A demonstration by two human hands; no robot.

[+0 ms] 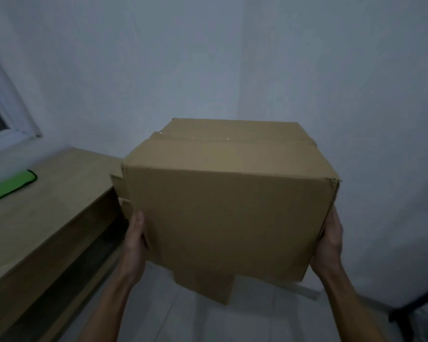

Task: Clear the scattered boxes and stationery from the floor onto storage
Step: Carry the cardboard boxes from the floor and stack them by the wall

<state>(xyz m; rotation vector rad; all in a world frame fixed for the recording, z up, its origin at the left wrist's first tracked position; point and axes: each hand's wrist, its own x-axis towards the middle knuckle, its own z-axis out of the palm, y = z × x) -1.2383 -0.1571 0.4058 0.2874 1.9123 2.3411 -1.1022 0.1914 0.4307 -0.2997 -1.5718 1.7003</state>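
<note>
Plain brown cardboard box [229,206], light wood desk [47,206] (bright green mat [9,185] on it), white wall [208,58]

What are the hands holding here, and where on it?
Both hands hold a cardboard box: the left hand on its lower left side, the right hand on its lower right side.
</note>
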